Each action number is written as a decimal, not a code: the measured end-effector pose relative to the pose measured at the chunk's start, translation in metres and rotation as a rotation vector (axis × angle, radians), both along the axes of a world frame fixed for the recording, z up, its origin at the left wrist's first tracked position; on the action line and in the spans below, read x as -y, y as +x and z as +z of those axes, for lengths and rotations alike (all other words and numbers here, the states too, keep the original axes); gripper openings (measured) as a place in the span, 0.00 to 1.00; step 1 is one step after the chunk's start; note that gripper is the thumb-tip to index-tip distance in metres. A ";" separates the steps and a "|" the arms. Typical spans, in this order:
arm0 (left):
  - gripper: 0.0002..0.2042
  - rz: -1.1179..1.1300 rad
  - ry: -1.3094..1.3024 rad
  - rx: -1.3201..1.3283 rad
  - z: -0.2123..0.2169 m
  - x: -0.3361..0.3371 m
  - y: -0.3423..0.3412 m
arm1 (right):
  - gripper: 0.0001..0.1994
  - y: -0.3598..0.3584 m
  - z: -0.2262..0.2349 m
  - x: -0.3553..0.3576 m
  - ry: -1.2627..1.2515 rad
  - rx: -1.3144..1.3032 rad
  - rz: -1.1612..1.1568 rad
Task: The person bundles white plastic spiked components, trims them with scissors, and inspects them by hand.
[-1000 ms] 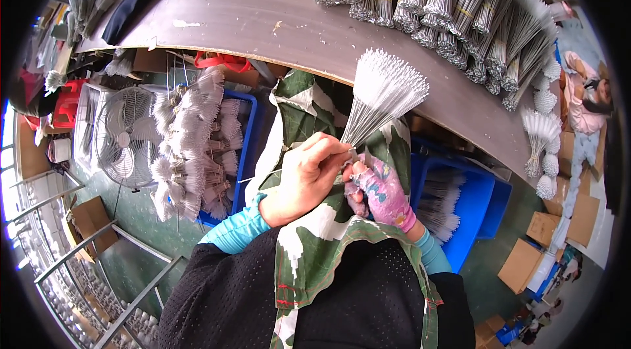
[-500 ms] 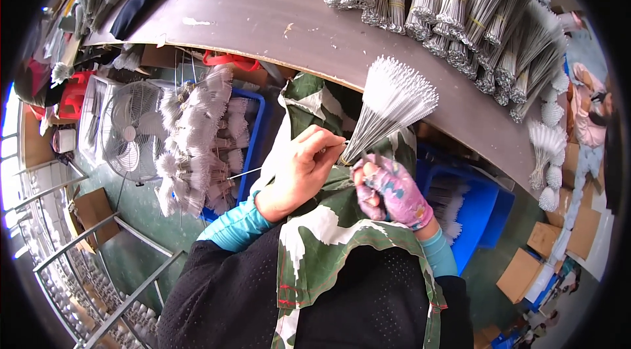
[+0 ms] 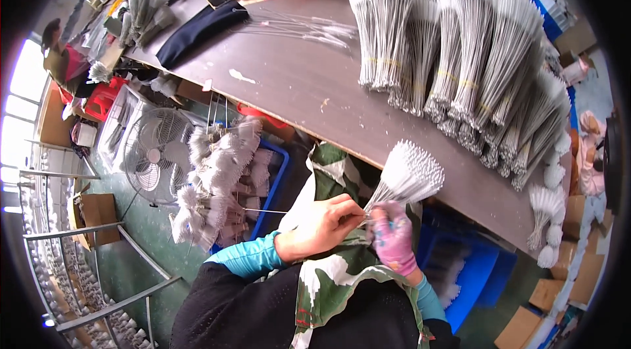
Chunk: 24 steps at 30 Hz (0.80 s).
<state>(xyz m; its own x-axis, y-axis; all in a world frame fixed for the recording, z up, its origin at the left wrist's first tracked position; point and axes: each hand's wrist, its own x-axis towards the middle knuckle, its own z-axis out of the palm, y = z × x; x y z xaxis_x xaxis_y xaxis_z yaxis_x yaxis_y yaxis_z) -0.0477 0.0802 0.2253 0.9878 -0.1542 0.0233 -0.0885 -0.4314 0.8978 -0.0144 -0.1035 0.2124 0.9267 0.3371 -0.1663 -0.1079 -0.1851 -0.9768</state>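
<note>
Teal sleeves, black top, camouflage apron – right hand in pink patterned glove

I'm in a small factory workshop: long brown workbench w/ dozens of banded bundles of thin white-tipped wire brushes, blue plastic crates of more brushes, floor fan, cardboard boxes, green concrete floor.
</note>
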 end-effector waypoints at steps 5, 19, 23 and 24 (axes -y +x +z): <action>0.08 0.039 0.226 0.449 0.000 -0.059 0.050 | 0.07 -0.001 -0.003 0.051 0.321 -0.347 -0.256; 0.25 0.316 0.843 0.662 -0.050 -0.158 0.302 | 0.09 -0.003 -0.064 0.111 -0.117 -0.363 -0.606; 0.27 0.390 0.510 0.792 -0.048 -0.119 0.255 | 0.05 0.007 -0.058 0.113 -0.090 -0.238 -0.525; 0.23 0.350 0.414 0.713 -0.045 -0.105 0.228 | 0.06 0.012 -0.056 0.112 -0.007 -0.251 -0.533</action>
